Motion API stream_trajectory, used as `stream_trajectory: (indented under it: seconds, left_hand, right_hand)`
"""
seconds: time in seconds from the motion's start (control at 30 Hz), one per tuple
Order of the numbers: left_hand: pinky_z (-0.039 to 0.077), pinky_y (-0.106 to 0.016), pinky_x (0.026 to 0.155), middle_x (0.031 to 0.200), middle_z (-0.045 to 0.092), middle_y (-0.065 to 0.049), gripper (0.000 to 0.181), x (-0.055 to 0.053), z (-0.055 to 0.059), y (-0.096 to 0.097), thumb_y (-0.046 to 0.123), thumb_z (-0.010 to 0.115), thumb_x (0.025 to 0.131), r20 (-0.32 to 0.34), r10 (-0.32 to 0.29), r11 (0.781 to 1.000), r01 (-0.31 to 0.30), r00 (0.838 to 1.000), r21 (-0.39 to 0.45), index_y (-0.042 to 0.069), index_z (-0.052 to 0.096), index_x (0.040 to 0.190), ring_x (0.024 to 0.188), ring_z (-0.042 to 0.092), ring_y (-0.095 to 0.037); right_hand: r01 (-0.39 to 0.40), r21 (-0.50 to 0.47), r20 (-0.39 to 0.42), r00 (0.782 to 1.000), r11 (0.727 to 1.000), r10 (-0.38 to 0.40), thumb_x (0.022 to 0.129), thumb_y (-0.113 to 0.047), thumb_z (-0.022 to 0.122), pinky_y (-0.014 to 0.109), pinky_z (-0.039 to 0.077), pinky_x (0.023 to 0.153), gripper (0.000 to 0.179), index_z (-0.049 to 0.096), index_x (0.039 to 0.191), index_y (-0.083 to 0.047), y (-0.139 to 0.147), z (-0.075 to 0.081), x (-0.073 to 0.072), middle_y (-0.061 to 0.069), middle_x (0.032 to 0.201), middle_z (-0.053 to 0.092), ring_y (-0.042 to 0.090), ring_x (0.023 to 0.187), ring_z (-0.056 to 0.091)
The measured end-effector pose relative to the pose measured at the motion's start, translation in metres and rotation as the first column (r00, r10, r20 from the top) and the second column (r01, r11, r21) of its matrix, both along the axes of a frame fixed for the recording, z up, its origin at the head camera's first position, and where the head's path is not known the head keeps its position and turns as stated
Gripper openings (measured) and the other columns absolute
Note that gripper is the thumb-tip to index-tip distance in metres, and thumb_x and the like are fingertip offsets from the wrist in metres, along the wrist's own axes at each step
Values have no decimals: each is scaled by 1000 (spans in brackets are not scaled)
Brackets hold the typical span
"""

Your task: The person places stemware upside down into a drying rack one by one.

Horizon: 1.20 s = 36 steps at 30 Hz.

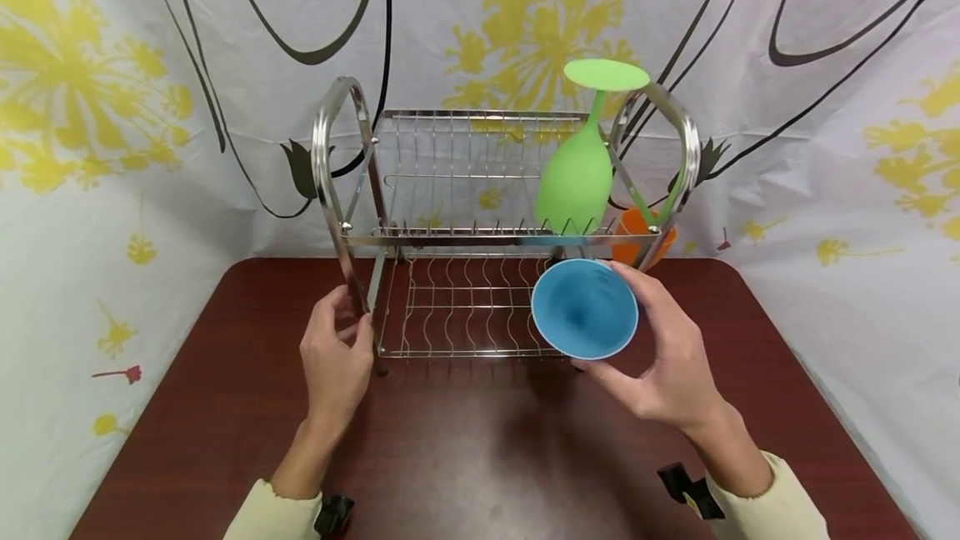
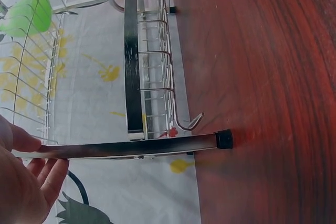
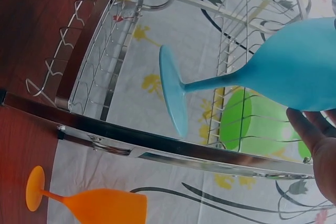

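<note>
My right hand holds a blue wine goblet by its bowl, thumb and fingers on opposite sides. The goblet's mouth faces the head camera. In the right wrist view its stem and round foot point toward the rack, level with the gap between the two tiers. My left hand grips the left front post of a two-tier metal dish rack, thumb on one side and fingers on the other. A green goblet stands upside down at the right of the upper tier.
An orange goblet stands upright on the table just beyond the rack's right side. Wavy wires form the lower tier. The rack stands on a dark red-brown table, with a flower-patterned cloth behind it and at both sides.
</note>
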<state>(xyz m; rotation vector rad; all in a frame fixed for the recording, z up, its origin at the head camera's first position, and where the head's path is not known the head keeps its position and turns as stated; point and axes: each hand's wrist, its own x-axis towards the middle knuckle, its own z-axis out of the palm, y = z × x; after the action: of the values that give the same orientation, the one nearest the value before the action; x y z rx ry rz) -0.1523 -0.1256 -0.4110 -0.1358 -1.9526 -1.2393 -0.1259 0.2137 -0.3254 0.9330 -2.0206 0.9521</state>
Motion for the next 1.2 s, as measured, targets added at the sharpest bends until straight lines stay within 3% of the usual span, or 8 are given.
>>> stream_trajectory:
  seconds: [0.3, 0.5, 0.6, 0.7, 0.8, 0.87, 1.0, 1.2]
  left_hand:
    - [54, -9, 72, 98, 63, -16, 37, 1, -1, 4, -10, 66, 82, -11, 18, 999, -18, 1000, 36, -3, 61, 118, 88, 64, -23]
    - [53, -8, 74, 97, 62, -19, 35, 7, 1, 9, -10, 66, 82, -116, 34, 998, -29, 993, 48, -6, 60, 117, 90, 62, -21]
    - [53, -11, 75, 97, 62, -23, 35, 9, 2, 13, -12, 66, 80, -235, 51, 998, -40, 971, 52, -9, 60, 115, 87, 62, -26]
    - [54, -16, 73, 94, 62, -26, 32, 9, 5, 19, -10, 65, 78, -363, 60, 998, -50, 930, 37, -12, 60, 110, 83, 62, -32]
    - [54, -18, 71, 90, 62, -27, 27, 9, 8, 22, -4, 63, 80, -426, 3, 1000, -12, 905, -19, -14, 61, 105, 79, 62, -31]
    - [55, -18, 72, 90, 63, -25, 27, 9, 8, 23, -3, 63, 81, -396, -99, 994, 78, 913, -70, -13, 62, 106, 81, 62, -28]
    - [58, -20, 75, 98, 66, -18, 33, 8, 1, 26, -4, 65, 83, -208, -293, 955, 276, 933, -106, -7, 62, 115, 88, 65, -25]
    - [58, -23, 79, 109, 68, -13, 38, 7, -7, 36, 1, 65, 89, 27, -369, 926, 370, 929, -81, 4, 58, 127, 95, 67, -23]
  right_hand:
    - [-42, 68, -13, 999, 997, 43, 80, -50, 72, 22, 41, 107, 88, 46, 134, 14, 1, 0, 1, 26, 130, 55, 32, 119, 52]
    - [-73, 141, -3, 997, 987, 74, 82, -51, 68, 21, 39, 109, 85, 45, 134, 13, -1, -1, 3, 25, 135, 52, 29, 125, 48]
    - [-78, 186, -9, 997, 980, 81, 83, -49, 66, 21, 37, 110, 82, 46, 135, 11, -4, -2, 3, 23, 136, 52, 31, 126, 47]
    - [-76, 230, -32, 996, 970, 86, 85, -46, 64, 23, 34, 113, 78, 46, 135, 10, -7, -2, 3, 22, 136, 52, 34, 126, 47]
    - [-78, 275, -56, 994, 958, 97, 85, -42, 63, 23, 32, 114, 73, 47, 135, 9, -12, -3, 1, 21, 138, 51, 35, 126, 47]
    - [-78, 304, -71, 992, 949, 104, 86, -40, 61, 23, 31, 115, 71, 47, 135, 8, -14, -3, 0, 20, 139, 51, 35, 127, 47]
    - [-87, 345, -83, 989, 935, 123, 84, -36, 62, 26, 32, 115, 68, 48, 135, 7, -18, -5, -4, 20, 139, 50, 34, 127, 48]
    - [-90, 421, -107, 983, 902, 148, 70, -25, 77, 33, 33, 116, 77, 48, 135, 6, -20, -9, -7, 19, 139, 51, 35, 129, 48]
